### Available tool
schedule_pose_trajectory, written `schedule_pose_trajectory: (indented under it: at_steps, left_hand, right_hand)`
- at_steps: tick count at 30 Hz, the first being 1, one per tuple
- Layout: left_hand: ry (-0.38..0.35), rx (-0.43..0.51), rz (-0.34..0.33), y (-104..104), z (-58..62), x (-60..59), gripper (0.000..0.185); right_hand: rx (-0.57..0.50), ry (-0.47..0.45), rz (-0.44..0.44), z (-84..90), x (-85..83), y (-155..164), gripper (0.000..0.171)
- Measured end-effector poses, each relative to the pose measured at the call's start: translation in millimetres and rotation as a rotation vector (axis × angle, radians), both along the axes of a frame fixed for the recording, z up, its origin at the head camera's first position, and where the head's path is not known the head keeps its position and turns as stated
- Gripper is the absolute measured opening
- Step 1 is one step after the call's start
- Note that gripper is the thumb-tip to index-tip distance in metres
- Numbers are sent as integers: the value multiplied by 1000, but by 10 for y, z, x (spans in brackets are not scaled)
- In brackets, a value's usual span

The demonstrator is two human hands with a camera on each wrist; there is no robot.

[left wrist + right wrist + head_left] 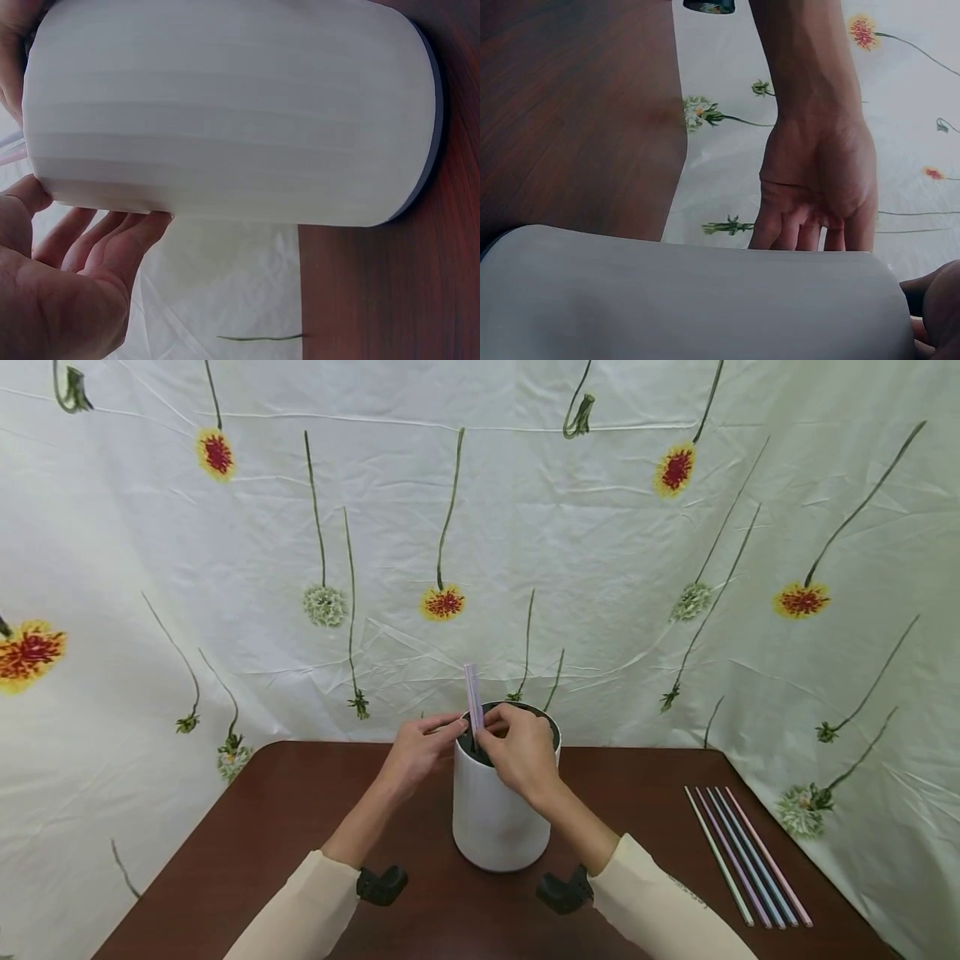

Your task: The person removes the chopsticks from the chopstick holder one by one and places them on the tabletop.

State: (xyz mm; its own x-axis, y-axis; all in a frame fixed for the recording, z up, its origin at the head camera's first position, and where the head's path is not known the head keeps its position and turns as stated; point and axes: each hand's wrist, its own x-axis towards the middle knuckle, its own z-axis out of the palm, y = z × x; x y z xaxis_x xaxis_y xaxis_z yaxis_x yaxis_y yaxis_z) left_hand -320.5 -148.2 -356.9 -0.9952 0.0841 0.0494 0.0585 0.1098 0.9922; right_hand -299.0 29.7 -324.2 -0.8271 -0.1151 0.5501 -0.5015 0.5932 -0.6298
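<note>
A white cylindrical container with a dark inside stands on the brown table. A small bundle of pale pink and white straws sticks up from its mouth. My right hand pinches the straws at the rim. My left hand reaches from the left with its fingers fairly straight, its index fingertip at the straws and the rim. In the left wrist view the container fills the frame, with my left hand loosely beside its rim. In the right wrist view the left hand lies behind the container.
Several loose coloured straws lie side by side on the table at the right. A flower-print cloth hangs behind and around the table. The table's right edge runs close past the loose straws.
</note>
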Motion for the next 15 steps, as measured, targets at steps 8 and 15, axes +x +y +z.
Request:
schedule_pose_trajectory:
  at_steps: [8, 15]
  left_hand:
    - [-8, -11, 6, 1, -13, -10, 49]
    - [-14, -17, 18, -7, -17, -9, 49]
  right_hand:
    - [-212, 10, 25, 212, 45, 114, 12]
    - [-452, 68, 86, 601, 90, 355, 13]
